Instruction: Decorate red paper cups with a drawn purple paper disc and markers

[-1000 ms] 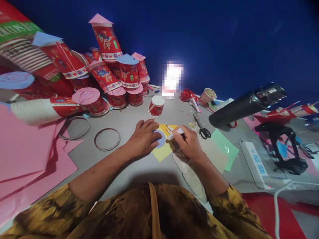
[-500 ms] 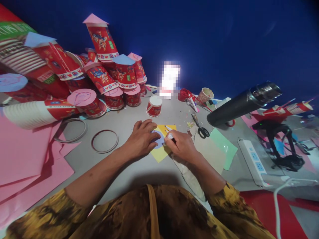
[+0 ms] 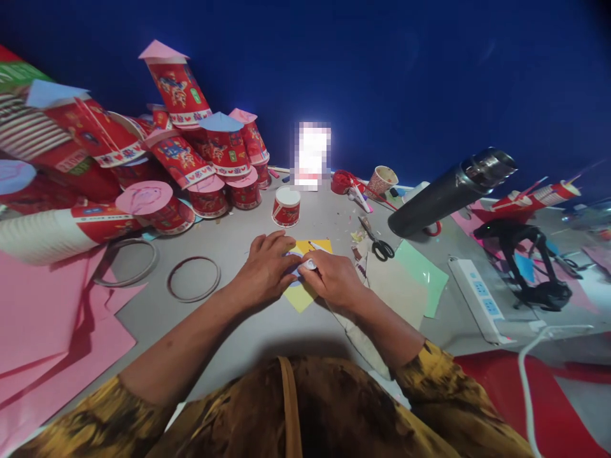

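A yellow paper sheet [image 3: 300,300] lies on the grey table in front of me, one corner pointing toward my body. On it is a blue-violet paper disc [image 3: 294,278], partly covered by my hands. My left hand [image 3: 270,267] rests palm down with its fingers spread, the fingertips and thumb pressing at the disc's left side. My right hand [image 3: 331,277] is closed around a white marker [image 3: 310,264] at the disc's right edge; its tip is hidden. Just beyond the fingers a slim white pen-like piece [image 3: 315,247] lies on the sheet.
A short red paper cup [image 3: 286,210] stands ahead. Red cups with paper cones [image 3: 179,89] are piled at the left, near two rings [image 3: 193,278]. Scissors [image 3: 377,242], green paper [image 3: 422,277], a black flask [image 3: 449,194] and a power strip [image 3: 477,299] lie right.
My right hand has shifted slightly along the disc's edge, and the marker is tilted differently. My left hand stays pressed on the paper. The whole view has swung a little to the right.
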Available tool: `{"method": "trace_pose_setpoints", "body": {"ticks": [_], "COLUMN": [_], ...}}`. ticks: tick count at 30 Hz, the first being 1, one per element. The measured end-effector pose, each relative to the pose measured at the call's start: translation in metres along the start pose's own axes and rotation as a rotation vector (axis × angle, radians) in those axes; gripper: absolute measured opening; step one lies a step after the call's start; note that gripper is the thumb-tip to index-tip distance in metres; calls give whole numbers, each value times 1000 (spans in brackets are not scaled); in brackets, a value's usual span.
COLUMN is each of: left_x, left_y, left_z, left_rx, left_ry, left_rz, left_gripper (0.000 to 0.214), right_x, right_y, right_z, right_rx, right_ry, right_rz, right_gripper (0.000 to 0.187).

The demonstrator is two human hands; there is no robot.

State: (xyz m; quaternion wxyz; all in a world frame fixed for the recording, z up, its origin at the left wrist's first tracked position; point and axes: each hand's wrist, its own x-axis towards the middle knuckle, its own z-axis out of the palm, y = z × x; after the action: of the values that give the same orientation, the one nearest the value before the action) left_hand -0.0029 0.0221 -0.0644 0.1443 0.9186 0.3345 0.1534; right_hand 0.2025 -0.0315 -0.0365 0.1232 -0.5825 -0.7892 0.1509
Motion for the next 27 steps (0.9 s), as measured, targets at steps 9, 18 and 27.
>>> {"method": "trace_pose_setpoints", "body": {"ticks": [9,18,27], "left_x": [1,0,0], "left_y": [0,-4,-3], "left_z": [-4,0,-1], "left_rx": [-21,-41,-52], "left_ry": [-23,20,4], "left_rz": [-14,38,9], "left_gripper": [30,24,23], "right_x": [-4,-10,-9], "right_y": [23,23,12], "right_z": [-11,3,-3], "right_rx": [187,234,41], "right_ry": [238,185,22], "right_rz": [139,50,4], "right_gripper": [26,25,24]}}
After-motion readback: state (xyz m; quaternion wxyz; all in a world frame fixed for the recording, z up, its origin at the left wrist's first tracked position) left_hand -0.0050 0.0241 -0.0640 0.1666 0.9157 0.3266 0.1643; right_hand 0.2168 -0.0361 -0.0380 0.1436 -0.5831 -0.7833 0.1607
